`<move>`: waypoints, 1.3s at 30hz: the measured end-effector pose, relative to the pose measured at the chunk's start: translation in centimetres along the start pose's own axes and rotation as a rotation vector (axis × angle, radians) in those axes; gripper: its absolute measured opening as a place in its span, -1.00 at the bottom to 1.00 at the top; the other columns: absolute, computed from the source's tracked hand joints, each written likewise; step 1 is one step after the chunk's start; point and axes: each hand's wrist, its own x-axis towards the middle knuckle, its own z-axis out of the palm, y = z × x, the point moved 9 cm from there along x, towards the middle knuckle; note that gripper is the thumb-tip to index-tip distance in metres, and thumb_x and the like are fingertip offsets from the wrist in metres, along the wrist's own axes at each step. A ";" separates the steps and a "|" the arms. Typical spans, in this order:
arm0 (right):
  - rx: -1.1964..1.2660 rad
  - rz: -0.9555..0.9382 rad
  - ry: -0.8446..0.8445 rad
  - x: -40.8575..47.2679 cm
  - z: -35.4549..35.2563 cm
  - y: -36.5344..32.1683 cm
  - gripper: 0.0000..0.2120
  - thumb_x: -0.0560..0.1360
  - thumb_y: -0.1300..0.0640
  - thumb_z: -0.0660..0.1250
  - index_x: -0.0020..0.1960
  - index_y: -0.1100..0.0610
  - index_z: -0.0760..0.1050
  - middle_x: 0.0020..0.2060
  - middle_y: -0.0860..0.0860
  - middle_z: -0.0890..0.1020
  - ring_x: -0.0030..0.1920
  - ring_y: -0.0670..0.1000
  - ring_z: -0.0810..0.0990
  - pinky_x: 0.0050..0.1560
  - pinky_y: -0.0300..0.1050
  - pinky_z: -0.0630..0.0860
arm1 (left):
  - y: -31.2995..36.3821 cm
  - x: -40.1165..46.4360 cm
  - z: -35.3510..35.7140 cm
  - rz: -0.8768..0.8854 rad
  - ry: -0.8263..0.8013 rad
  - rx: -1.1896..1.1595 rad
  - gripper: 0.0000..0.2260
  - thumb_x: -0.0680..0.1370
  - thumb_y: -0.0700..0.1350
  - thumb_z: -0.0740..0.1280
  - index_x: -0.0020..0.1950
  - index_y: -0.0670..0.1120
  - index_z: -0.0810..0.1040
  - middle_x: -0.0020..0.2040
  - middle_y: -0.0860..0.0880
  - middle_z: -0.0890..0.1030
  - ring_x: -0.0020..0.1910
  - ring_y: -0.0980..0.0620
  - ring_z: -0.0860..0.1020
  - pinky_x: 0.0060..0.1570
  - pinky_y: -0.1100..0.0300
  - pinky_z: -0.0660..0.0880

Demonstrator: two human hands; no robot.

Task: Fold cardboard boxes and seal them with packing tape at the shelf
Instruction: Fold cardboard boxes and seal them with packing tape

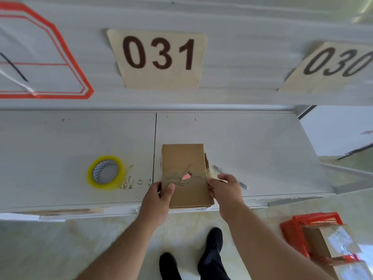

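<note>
Cardboard box (186, 176): I log it brown, flattened, torn mid-face showing pink, lying at the shelf (262, 150) front edge. Packing tape (105, 172): yellowish roll, flat, left of it, apart.

White shelf (252, 142), labels 031 (159, 57) and 030 (331, 65) above; pale tiled floor (101, 239).

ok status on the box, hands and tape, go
Left hand grips cardboard box by its left edge, right hand pinches its right edge. Box flat on shelf, torn hole in top. Tape roll untouched to the left; nothing in the way.
</note>
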 end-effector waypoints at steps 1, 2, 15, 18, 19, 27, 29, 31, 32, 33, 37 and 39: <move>0.016 0.013 0.008 0.1 -0.1 0.2 -0.80 0.54 0.27 0.43 0.13 0.13 0.53 -0.14 0.10 0.68 -0.24 0.04 0.59 -0.16 -0.07 0.56 | 0.0 0.0 0.0 0.002 0.004 0.002 -0.55 0.63 0.23 0.26 0.39 -0.02 0.50 0.16 0.10 0.61 0.11 0.08 0.55 0.05 0.21 0.42; 0.021 0.021 -0.007 0.2 0.0 0.3 -0.76 0.55 0.27 0.43 0.18 0.11 0.51 -0.11 0.10 0.69 -0.22 0.05 0.59 -0.13 -0.07 0.57 | 0.0 0.0 0.0 0.003 0.003 0.002 -0.55 0.63 0.23 0.26 0.39 -0.02 0.50 0.15 0.10 0.61 0.11 0.08 0.54 0.04 0.21 0.42; -0.065 0.031 -0.145 1.0 1.0 -0.2 -0.94 0.61 0.25 0.38 -0.02 0.18 0.64 -0.21 0.08 0.61 -0.21 0.02 0.53 -0.15 -0.09 0.57 | -0.5 0.2 0.2 0.004 -0.032 0.034 -0.52 0.61 0.30 0.24 0.39 0.03 0.48 0.14 0.12 0.61 0.06 0.13 0.56 -0.11 0.35 0.41; -0.098 0.010 -0.147 1.1 0.9 -0.2 -0.92 0.61 0.25 0.37 0.00 0.20 0.65 -0.23 0.06 0.64 -0.20 0.03 0.55 -0.13 -0.10 0.57 | 0.2 0.0 -0.4 0.094 0.062 0.164 -0.51 0.58 0.34 0.23 0.35 0.05 0.46 0.16 0.07 0.60 0.13 0.03 0.60 -0.01 0.15 0.56; -0.112 0.000 -0.143 1.1 0.9 -0.3 -0.90 0.61 0.26 0.35 0.00 0.20 0.66 -0.24 0.06 0.65 -0.21 0.02 0.57 -0.12 -0.11 0.57 | 1.0 -0.2 -0.8 0.150 0.122 0.257 -0.51 0.59 0.32 0.23 0.38 0.03 0.45 0.21 0.03 0.58 0.17 -0.02 0.58 0.05 0.06 0.59; -0.181 -0.047 -0.187 0.3 0.6 -0.8 -0.86 0.60 0.22 0.37 0.07 0.13 0.70 -0.06 0.16 0.76 -0.10 0.06 0.69 0.16 0.15 0.68 | 2.9 -2.0 0.9 0.218 0.019 0.437 -0.20 0.59 0.33 0.27 0.69 0.15 -0.07 0.69 0.04 0.02 0.63 -0.05 0.13 0.50 -0.07 0.30; -0.196 -0.068 -0.182 0.1 0.5 -1.0 -0.86 0.58 0.23 0.38 0.06 0.11 0.70 -0.08 0.16 0.75 -0.11 0.07 0.67 0.18 0.20 0.66 | 2.8 -2.1 0.8 0.215 0.015 0.408 -0.19 0.58 0.32 0.28 0.69 0.17 -0.08 0.69 0.04 0.04 0.63 -0.03 0.12 0.50 -0.06 0.29; -0.180 -0.074 -0.149 0.0 0.1 -1.4 -0.86 0.58 0.27 0.38 0.08 0.12 0.67 -0.14 0.10 0.74 -0.13 0.04 0.66 0.15 0.16 0.66 | 3.0 -2.2 0.7 0.209 0.020 0.394 -0.19 0.58 0.31 0.29 0.69 0.17 -0.08 0.68 0.05 0.05 0.63 -0.03 0.13 0.49 -0.06 0.30; -0.162 -0.070 -0.131 0.0 -0.2 -1.5 -0.84 0.58 0.29 0.38 0.12 0.14 0.64 -0.14 0.08 0.73 -0.13 0.04 0.66 0.13 0.12 0.67 | 3.0 -2.3 0.7 0.203 0.022 0.392 -0.19 0.59 0.31 0.29 0.69 0.17 -0.08 0.68 0.05 0.05 0.63 -0.04 0.14 0.49 -0.06 0.30; -0.152 -0.070 -0.119 -0.1 -0.4 -1.7 -0.80 0.58 0.29 0.38 0.18 0.15 0.61 -0.11 0.06 0.71 -0.12 0.03 0.67 0.10 0.07 0.68 | 3.0 -2.3 0.8 0.197 0.022 0.395 -0.20 0.59 0.31 0.29 0.69 0.17 -0.09 0.68 0.05 0.04 0.62 -0.04 0.14 0.49 -0.06 0.30; -0.523 -0.285 -0.063 -1.5 -0.6 -4.5 -0.66 0.61 0.25 0.26 0.31 -0.04 0.57 0.15 -0.15 0.62 0.04 -0.11 0.59 -0.05 -0.44 0.42 | 3.0 -2.5 0.8 0.192 0.015 0.457 -0.20 0.59 0.34 0.23 0.68 0.18 -0.13 0.69 0.05 0.02 0.61 -0.06 0.17 0.46 -0.08 0.34; -0.622 -0.386 -0.044 -2.2 -0.5 -5.3 -0.63 0.63 0.23 0.20 0.33 -0.09 0.56 0.20 -0.22 0.56 0.11 -0.20 0.51 -0.11 -0.59 0.31 | 2.9 -2.5 0.9 0.190 0.017 0.477 -0.20 0.59 0.36 0.22 0.69 0.18 -0.14 0.69 0.05 0.03 0.61 -0.07 0.18 0.46 -0.10 0.36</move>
